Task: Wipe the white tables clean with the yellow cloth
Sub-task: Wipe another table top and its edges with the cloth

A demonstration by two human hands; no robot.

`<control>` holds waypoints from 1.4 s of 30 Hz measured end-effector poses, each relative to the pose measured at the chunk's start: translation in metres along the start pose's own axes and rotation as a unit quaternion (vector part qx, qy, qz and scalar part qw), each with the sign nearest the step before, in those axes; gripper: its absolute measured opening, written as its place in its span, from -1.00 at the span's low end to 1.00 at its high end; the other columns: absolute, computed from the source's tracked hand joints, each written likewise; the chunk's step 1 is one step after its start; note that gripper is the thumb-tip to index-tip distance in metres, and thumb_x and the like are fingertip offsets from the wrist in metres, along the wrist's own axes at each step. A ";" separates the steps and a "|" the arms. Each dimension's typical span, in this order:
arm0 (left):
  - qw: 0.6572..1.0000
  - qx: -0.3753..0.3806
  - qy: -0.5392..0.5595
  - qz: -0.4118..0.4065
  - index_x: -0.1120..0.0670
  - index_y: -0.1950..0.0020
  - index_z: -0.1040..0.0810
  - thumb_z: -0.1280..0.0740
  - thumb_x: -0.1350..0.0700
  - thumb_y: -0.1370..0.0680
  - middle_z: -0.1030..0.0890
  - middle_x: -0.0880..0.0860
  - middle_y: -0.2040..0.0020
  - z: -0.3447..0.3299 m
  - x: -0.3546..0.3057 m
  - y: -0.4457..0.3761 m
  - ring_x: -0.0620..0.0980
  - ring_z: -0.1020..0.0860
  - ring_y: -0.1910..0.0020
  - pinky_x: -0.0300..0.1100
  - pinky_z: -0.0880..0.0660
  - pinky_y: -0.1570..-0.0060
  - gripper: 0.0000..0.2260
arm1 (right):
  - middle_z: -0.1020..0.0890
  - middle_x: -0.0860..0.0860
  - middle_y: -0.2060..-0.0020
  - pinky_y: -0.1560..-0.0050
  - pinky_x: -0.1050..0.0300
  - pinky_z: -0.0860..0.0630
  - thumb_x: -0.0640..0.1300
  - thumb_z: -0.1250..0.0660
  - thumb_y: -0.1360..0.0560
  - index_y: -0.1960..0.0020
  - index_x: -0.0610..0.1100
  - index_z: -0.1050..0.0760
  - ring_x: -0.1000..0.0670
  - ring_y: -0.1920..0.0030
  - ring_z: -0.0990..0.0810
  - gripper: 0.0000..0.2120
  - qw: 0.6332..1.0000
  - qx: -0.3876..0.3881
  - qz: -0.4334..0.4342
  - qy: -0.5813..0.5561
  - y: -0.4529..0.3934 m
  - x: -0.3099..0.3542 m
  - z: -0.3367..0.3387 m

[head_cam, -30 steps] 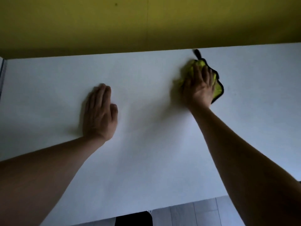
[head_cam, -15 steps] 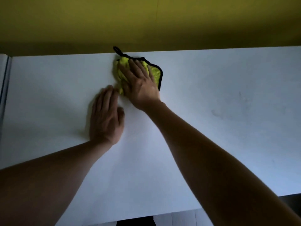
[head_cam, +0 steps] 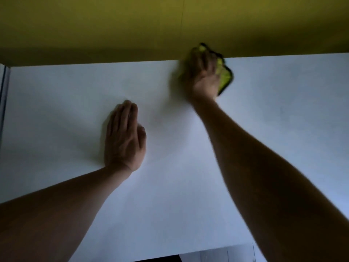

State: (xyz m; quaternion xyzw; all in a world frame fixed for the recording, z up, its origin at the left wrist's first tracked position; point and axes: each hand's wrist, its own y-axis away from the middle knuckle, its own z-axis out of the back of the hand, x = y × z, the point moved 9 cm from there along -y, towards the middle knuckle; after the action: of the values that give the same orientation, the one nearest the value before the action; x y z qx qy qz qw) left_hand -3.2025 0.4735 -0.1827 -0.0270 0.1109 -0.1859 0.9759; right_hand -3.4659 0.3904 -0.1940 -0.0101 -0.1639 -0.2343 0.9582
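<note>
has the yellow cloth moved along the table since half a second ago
Yes. The yellow cloth, under the right hand, has swept rightward along the white table's far edge, away from the resting left hand.

Yellow cloth (head_cam: 224, 77), black-edged, seemingly bunched, at white table's (head_cam: 75, 95) far edge

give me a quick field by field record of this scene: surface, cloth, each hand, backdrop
surface: white table, seen from above
cloth: yellow cloth with dark trim, at the table's far edge
right hand: right hand presses on the cloth, blurred
left hand: left hand rests flat on the table, fingers straight, nearer the person
backdrop: yellow wall behind the table
</note>
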 end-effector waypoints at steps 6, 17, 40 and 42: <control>1.000 -0.009 0.002 -0.007 0.23 -0.63 -0.25 -0.08 0.07 -0.65 -0.29 0.24 -0.61 -0.002 0.002 -0.001 0.23 -0.26 -0.60 0.09 -0.13 -0.61 -0.45 | -0.19 -0.05 -0.59 -0.58 -0.10 0.06 0.14 -0.10 -0.62 -0.58 0.07 -0.22 -0.05 -0.61 -0.04 -0.46 0.977 0.049 0.206 -0.026 0.050 0.130 -0.037; 1.000 -0.020 0.010 -0.018 0.25 -0.62 -0.26 -0.07 0.05 -0.65 -0.26 0.23 -0.63 -0.003 0.002 0.000 0.25 -0.23 -0.61 0.09 -0.10 -0.61 -0.45 | -0.21 -0.04 -0.58 -0.54 -0.10 -0.11 0.09 -0.13 -0.61 -0.57 0.07 -0.24 -0.09 -0.59 -0.12 -0.47 0.995 -0.073 -0.050 -0.037 -0.002 -0.135 0.052; 0.999 -0.041 0.006 -0.016 0.24 -0.61 -0.29 -0.09 0.09 -0.66 -0.30 0.26 -0.60 0.004 -0.005 0.002 0.32 -0.30 -0.55 0.16 -0.19 -0.55 -0.48 | -0.27 -0.07 -0.56 -0.54 -0.13 -0.11 0.06 -0.22 -0.61 -0.55 0.06 -0.30 -0.15 -0.57 -0.16 -0.49 0.996 -0.063 -0.010 -0.057 0.070 -0.130 0.055; 0.999 -0.027 -0.005 -0.027 0.24 -0.61 -0.29 -0.08 0.13 -0.64 -0.28 0.27 -0.61 0.006 -0.013 0.002 0.33 -0.29 -0.56 0.19 -0.18 -0.55 -0.48 | -0.24 -0.05 -0.57 -0.55 -0.14 -0.08 0.07 -0.18 -0.63 -0.56 0.07 -0.27 -0.11 -0.59 -0.12 -0.49 0.995 -0.071 -0.057 -0.049 0.069 -0.155 0.063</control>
State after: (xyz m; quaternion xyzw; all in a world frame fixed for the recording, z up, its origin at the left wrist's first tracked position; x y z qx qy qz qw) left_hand -3.2120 0.4797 -0.1746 -0.0569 0.1099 -0.2085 0.9702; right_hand -3.5838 0.5267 -0.1797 -0.0803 -0.1939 -0.2985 0.9310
